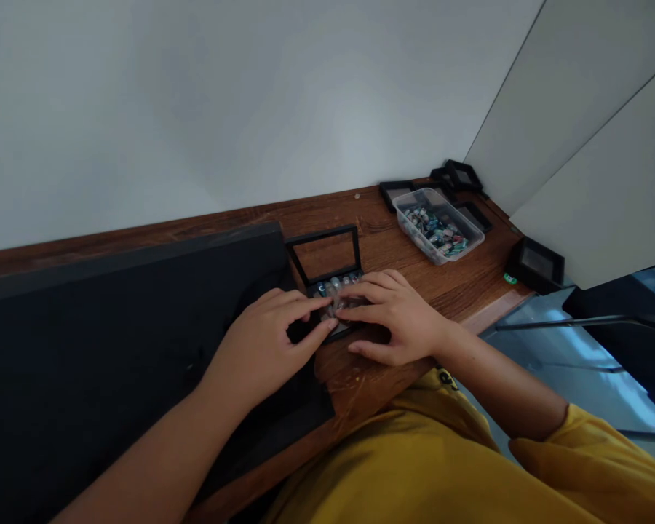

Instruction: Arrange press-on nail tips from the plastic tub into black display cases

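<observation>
Both my hands meet over a small black box (354, 325), whose windowed lid (330, 255) stands raised at the back. Inside lie rows of small glossy pieces that look like press-on nails (335, 282). My left hand (267, 335) reaches in from the left, its index finger and thumb stretched apart at the pieces. From the right, my right hand (396, 316) lays its extended fingers over the pieces, with the thumb apart near the box's front. Fingers cover part of the box, and whether either hand grips a single piece is hard to see.
A clear plastic tub (466, 249) of similar glossy pieces stands right of the box. Several black boxes lie around it, with another black box (538, 262) at the table's right edge. A large black panel (114, 364) covers the left. The wooden table (385, 247) meets a pale wall.
</observation>
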Available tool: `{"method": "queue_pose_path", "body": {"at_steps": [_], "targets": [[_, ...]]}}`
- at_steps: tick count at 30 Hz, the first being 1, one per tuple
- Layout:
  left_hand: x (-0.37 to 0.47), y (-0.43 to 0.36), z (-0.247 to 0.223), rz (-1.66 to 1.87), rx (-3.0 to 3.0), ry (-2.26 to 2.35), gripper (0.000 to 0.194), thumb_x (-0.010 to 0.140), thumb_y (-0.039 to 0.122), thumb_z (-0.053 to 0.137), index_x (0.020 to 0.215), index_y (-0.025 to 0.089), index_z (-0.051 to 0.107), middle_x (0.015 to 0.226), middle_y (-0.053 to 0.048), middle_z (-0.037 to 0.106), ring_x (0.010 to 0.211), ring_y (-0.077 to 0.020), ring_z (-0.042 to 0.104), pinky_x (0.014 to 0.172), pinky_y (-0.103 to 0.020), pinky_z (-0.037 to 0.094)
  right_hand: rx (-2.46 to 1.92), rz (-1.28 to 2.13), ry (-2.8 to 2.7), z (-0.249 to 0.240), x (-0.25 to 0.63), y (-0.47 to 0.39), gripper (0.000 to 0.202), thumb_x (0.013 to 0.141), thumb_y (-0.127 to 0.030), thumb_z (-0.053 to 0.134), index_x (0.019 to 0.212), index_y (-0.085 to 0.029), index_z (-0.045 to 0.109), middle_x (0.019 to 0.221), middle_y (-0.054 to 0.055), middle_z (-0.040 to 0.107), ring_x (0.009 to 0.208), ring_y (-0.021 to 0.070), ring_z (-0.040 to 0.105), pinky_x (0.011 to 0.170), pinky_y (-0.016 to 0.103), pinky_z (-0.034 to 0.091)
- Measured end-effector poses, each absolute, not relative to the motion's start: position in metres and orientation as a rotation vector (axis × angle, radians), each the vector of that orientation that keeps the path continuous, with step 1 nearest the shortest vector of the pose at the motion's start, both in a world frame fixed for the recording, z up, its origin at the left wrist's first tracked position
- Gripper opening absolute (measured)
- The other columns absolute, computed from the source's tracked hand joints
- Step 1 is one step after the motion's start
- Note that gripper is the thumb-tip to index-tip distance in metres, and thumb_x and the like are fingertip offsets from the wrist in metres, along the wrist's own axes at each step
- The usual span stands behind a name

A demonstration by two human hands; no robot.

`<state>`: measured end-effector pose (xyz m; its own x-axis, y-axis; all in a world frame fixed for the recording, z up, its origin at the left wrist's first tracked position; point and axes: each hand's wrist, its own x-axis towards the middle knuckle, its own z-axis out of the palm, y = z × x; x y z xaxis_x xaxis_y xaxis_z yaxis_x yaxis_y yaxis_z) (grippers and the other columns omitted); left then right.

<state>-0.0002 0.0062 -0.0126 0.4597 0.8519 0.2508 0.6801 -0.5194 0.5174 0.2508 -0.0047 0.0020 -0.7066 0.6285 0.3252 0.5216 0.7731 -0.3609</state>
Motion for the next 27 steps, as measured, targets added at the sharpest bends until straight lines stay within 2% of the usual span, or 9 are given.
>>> {"method": "queue_pose_path", "body": {"at_steps": [5,16,27], "targets": [[-0.0004,0.0053,-0.0117,0.711,2.377,1.285,0.035,0.099,0.05,0.058,0.109,0.026,0.082,0.091,-0.007,0.076,0.087,-0.028,0.068,0.082,-0.044,0.059,-0.907,0.362,-2.527,0.0015,0.2505,-0.0055,0.042,0.099,-0.05,0.065,0.129,-0.022,0.076,0.133,0.012,0.074,0.124,0.0305,0.06,0.108,0.05,0.043],[0.0001,0.0047,-0.0097,0.682,2.394,1.261,0.04,0.101,0.049,0.055,0.11,0.023,0.083,0.091,-0.007,0.076,0.086,-0.0272,0.067,0.079,-0.042,0.059,-0.86,0.387,-2.539,-0.0002,0.2517,-0.0044,0.045,0.099,-0.047,0.064,0.132,-0.019,0.073,0.142,0.012,0.073,0.131,0.0308,0.06,0.11,0.049,0.041],[0.0034,0.0045,-0.0096,0.685,2.404,1.267,0.038,0.098,0.048,0.057,0.108,0.022,0.082,0.083,-0.006,0.073,0.082,-0.0261,0.065,0.075,-0.04,0.056,-0.841,0.394,-2.53,0.0009,0.2517,-0.0041,0.048,0.099,-0.051,0.063,0.133,-0.018,0.073,0.14,0.014,0.073,0.128,0.0313,0.061,0.108,0.05,0.043]]}}
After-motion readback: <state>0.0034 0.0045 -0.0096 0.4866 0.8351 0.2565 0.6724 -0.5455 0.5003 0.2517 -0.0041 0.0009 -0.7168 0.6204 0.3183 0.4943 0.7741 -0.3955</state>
